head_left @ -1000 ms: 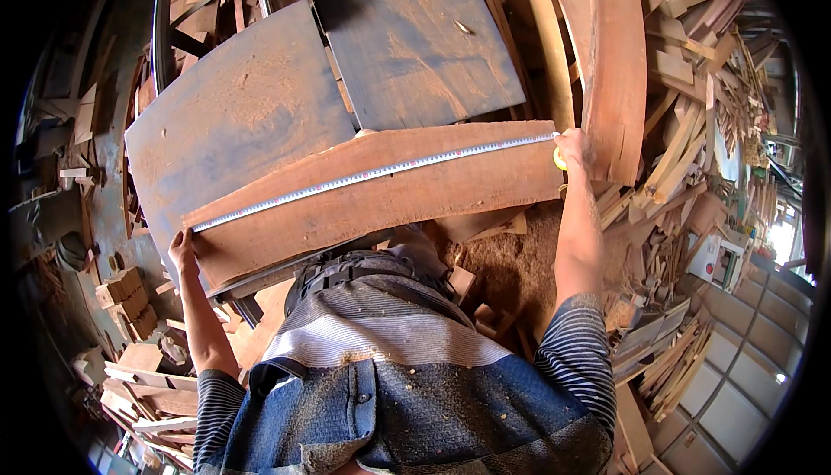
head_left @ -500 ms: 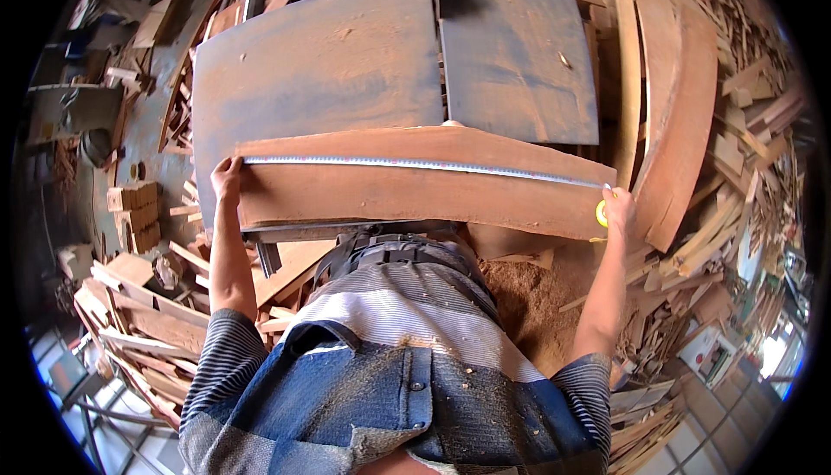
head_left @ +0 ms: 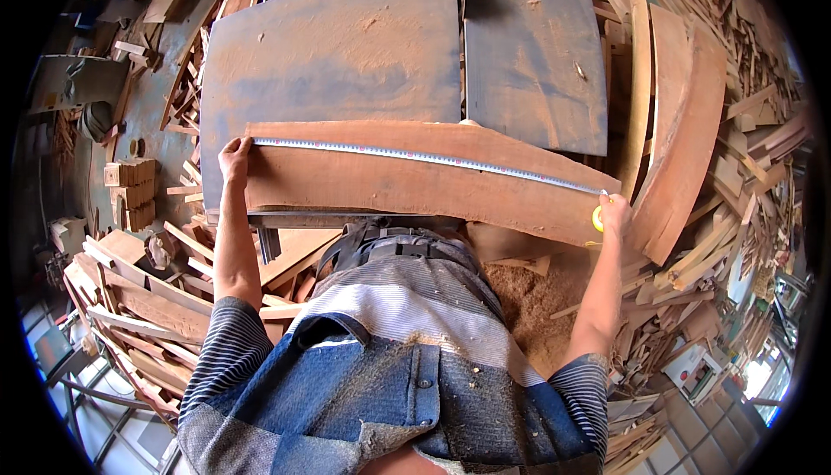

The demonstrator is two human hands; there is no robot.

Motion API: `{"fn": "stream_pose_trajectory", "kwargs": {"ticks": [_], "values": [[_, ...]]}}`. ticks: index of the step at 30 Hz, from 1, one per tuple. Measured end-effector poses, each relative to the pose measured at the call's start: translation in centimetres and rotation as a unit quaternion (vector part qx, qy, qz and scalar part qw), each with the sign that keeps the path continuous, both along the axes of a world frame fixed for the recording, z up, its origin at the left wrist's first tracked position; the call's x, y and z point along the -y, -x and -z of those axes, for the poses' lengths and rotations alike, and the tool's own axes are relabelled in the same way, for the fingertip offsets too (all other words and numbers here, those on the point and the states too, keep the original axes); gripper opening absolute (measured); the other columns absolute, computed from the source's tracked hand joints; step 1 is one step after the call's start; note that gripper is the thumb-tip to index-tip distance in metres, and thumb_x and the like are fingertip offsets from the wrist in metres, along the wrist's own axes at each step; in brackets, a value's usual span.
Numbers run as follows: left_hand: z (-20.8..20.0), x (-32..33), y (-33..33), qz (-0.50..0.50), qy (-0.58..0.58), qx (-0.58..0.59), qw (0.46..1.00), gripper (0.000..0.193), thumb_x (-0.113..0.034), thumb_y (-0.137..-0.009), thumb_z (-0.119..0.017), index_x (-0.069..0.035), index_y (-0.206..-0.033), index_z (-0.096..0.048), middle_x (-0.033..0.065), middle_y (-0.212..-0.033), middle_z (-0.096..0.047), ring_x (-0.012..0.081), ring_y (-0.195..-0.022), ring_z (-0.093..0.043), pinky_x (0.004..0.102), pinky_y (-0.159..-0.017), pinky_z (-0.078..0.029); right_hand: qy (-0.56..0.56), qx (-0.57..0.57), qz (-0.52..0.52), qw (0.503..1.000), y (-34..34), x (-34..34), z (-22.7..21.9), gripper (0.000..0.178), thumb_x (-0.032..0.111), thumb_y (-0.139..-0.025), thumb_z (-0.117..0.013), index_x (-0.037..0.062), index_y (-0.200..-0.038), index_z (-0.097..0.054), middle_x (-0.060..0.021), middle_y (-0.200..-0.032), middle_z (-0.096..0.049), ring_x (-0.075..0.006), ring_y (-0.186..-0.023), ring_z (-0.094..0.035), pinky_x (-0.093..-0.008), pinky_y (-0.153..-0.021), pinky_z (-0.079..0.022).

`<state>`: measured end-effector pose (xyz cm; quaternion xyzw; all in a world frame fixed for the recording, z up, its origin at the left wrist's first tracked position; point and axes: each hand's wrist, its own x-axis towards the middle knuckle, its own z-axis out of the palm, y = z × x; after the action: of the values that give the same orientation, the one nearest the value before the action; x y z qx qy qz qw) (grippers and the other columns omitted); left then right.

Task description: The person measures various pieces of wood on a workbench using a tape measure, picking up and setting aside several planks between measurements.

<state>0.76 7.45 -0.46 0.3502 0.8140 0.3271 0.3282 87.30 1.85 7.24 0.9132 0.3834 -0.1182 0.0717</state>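
Note:
A reddish-brown plank [head_left: 372,185] with a curved far edge lies across the machine table in front of me. The white blade of a tape measure [head_left: 411,155] runs stretched along its length. At the plank's left end, my left hand [head_left: 234,159] is closed, its fingertips pinching the blade's end. My right hand [head_left: 615,213] is closed around the tape's yellow case [head_left: 597,219] at the right end, mostly covering it. The blade lies close over the wood, slanting slightly toward me on the right.
The dusty steel table has a left plate [head_left: 329,51] and a right plate [head_left: 537,51], with a slot between. Long curved boards [head_left: 679,129] stand at the right. Offcuts [head_left: 147,302] pile at the left, and sawdust [head_left: 537,302] is heaped near my right side.
The whole view has turned slightly, so the plank and tape slant more, lower on the right. Both hands keep their hold at the plank's two ends.

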Motion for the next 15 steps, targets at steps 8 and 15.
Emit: {"fn": "stream_pose_trajectory", "kwargs": {"ticks": [8,15], "values": [[0.7,0.9,0.6,-0.023,-0.014,0.018,0.999,0.019,-0.020,-0.094,-0.075,-0.001,-0.095,-0.076,-0.0085,-0.080,-0.062,0.0024,-0.072,-0.047,0.0214,-0.063,-0.039,-0.004,-0.033,-0.005,0.999,1.4,0.0,-0.2,0.035,0.048,-0.089,-0.068,0.0148,-0.094,-0.077,-0.0113,-0.082,-0.074,-0.0335,-0.083,-0.072,-0.0461,-0.075,-0.055],[0.7,0.8,0.5,-0.028,-0.029,0.003,0.999,0.021,-0.020,-0.093,-0.076,0.000,-0.096,-0.076,-0.0075,-0.081,-0.064,0.0030,-0.073,-0.050,0.0214,-0.066,-0.041,-0.091,-0.142,-0.001,0.986,5.2,1.0,0.2,0.030,0.042,-0.088,-0.070,0.0141,-0.097,-0.078,-0.0068,-0.057,-0.064,-0.0189,-0.056,-0.066,-0.0384,-0.060,-0.050]]}}
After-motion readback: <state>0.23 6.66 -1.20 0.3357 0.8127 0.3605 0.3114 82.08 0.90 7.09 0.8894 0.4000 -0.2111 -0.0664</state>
